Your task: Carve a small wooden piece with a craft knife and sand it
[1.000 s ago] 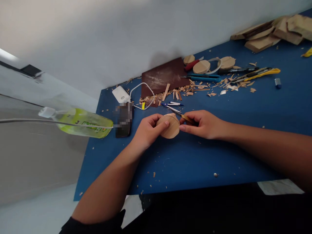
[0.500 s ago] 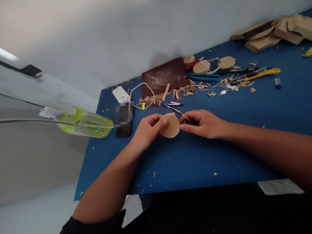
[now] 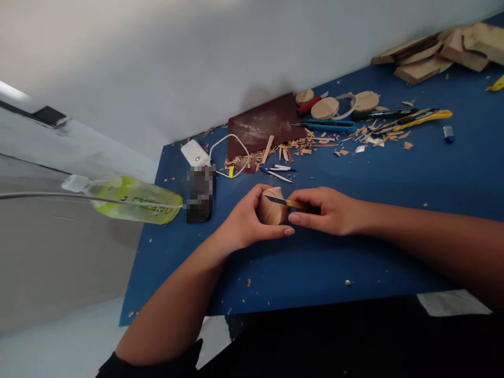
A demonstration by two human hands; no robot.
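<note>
A round wooden disc (image 3: 271,211) is tilted above the blue table (image 3: 299,273), and my left hand (image 3: 252,218) holds it around its left side, with the thumb stretched along the lower edge. My right hand (image 3: 321,210) grips a knife (image 3: 293,203) by its yellowish handle. The blade points left and lies over the upper part of the disc; whether it touches the wood cannot be made out. Behind the disc lie white and blue pens (image 3: 280,172).
Wood shavings (image 3: 289,149) are scattered beside a brown sheet (image 3: 263,126). Cutters, discs and a tape ring (image 3: 347,107) lie farther back. Wood blocks (image 3: 425,65) are piled at the back right. A phone (image 3: 200,197) and a green bottle (image 3: 136,199) are at left.
The disc has been turned and tilted in my left hand, whose thumb has moved off its face to the lower edge. My right hand has shifted slightly down, bringing the blade over the disc.
</note>
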